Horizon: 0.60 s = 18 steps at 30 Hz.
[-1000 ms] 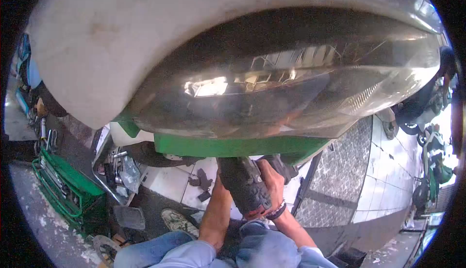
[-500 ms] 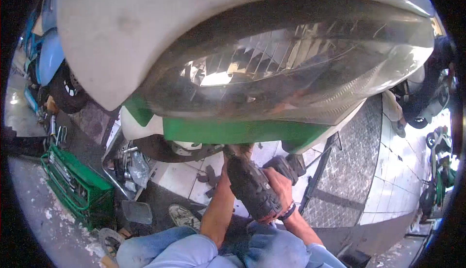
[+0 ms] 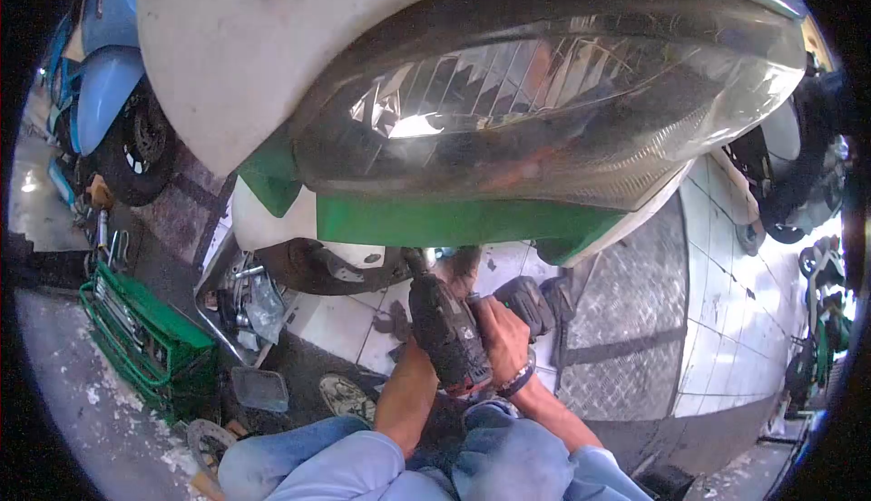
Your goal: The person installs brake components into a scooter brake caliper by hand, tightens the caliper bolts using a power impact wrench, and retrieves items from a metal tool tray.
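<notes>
A dark power tool with a black battery is gripped in my right hand, its fingers wrapped round the handle. The tool's front end points up beneath the green panel. My left hand is just beyond the tool's front end, partly hidden by the tool, and its fingers cannot be made out. Above both hands is a large clear headlight set in a white front body panel. A wheel with a white fender shows under the green panel.
On the left stands a green metal toolbox; beside it is a tray with metal parts and a plastic bag. A blue motorcycle is at the upper left. More motorcycles stand at the right. My shoe is below.
The view has shifted, so the headlight sits higher and more of the floor and wheel shows. The tool has become more upright, and more of my left hand is visible beyond it.
</notes>
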Each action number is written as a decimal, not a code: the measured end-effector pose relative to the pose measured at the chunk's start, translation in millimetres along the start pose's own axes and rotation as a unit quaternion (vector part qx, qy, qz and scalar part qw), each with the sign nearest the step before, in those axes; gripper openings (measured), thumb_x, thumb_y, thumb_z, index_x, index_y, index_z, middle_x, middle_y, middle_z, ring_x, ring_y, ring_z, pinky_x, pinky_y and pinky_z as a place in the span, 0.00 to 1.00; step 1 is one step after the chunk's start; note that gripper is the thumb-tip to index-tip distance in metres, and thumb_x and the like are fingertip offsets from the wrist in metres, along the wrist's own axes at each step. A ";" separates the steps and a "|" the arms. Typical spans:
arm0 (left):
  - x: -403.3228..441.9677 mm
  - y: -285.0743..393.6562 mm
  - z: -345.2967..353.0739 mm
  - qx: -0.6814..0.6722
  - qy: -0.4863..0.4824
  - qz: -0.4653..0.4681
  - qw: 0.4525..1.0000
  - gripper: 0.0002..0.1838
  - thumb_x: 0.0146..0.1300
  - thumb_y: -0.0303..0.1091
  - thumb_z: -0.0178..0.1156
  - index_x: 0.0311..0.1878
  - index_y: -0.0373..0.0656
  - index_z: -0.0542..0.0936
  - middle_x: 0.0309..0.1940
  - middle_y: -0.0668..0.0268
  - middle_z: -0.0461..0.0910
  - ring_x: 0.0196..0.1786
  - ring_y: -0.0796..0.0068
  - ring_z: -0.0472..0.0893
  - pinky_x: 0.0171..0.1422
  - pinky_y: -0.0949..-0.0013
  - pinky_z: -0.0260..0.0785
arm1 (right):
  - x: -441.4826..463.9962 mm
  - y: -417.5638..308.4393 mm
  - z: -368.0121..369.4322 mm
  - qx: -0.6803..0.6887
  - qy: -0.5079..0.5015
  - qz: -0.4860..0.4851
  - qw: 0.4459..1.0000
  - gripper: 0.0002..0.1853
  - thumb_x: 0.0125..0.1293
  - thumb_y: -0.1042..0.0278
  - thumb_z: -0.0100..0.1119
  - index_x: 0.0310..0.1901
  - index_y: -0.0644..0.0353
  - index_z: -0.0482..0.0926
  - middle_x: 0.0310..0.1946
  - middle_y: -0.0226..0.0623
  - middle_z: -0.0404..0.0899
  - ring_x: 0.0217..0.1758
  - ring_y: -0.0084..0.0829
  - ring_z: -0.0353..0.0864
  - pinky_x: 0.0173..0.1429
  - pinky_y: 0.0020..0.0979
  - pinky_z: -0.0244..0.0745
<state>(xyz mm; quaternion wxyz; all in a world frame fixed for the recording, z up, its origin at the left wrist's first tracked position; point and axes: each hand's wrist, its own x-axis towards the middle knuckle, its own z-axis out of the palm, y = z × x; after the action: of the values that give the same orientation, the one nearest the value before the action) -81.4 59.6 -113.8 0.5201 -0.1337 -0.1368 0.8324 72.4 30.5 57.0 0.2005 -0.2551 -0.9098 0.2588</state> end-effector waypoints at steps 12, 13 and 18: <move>-3.5 -0.4 0.9 -0.002 0.001 -0.006 1.000 0.26 0.73 0.48 0.57 0.63 0.37 0.78 0.57 0.52 0.83 0.63 0.52 0.81 0.69 0.45 0.75 | 3.4 -4.4 3.5 0.073 -0.019 0.049 0.996 0.16 0.56 0.65 0.61 0.46 0.60 0.75 0.35 0.45 0.75 0.40 0.52 0.80 0.42 0.45 0.74; -5.9 -0.5 1.6 -0.002 0.003 -0.008 1.000 0.26 0.73 0.48 0.57 0.63 0.37 0.78 0.57 0.52 0.83 0.63 0.52 0.80 0.69 0.45 0.75 | 3.5 -3.9 3.3 0.076 -0.008 0.049 0.996 0.14 0.56 0.65 0.63 0.43 0.60 0.75 0.34 0.45 0.75 0.40 0.54 0.80 0.42 0.44 0.74; -21.6 -4.3 11.1 0.003 0.012 -0.007 1.000 0.25 0.73 0.47 0.57 0.63 0.37 0.78 0.57 0.51 0.83 0.63 0.51 0.80 0.69 0.45 0.75 | -1.3 5.5 4.6 0.005 -0.011 0.012 1.000 0.20 0.54 0.65 0.61 0.50 0.59 0.75 0.37 0.43 0.74 0.42 0.49 0.80 0.44 0.45 0.74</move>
<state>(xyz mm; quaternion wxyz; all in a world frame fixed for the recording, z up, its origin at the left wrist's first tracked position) -72.8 41.0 -100.2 0.5281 -0.1414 -0.1292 0.8273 73.1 32.1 50.0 0.1885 -0.2623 -0.9075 0.2686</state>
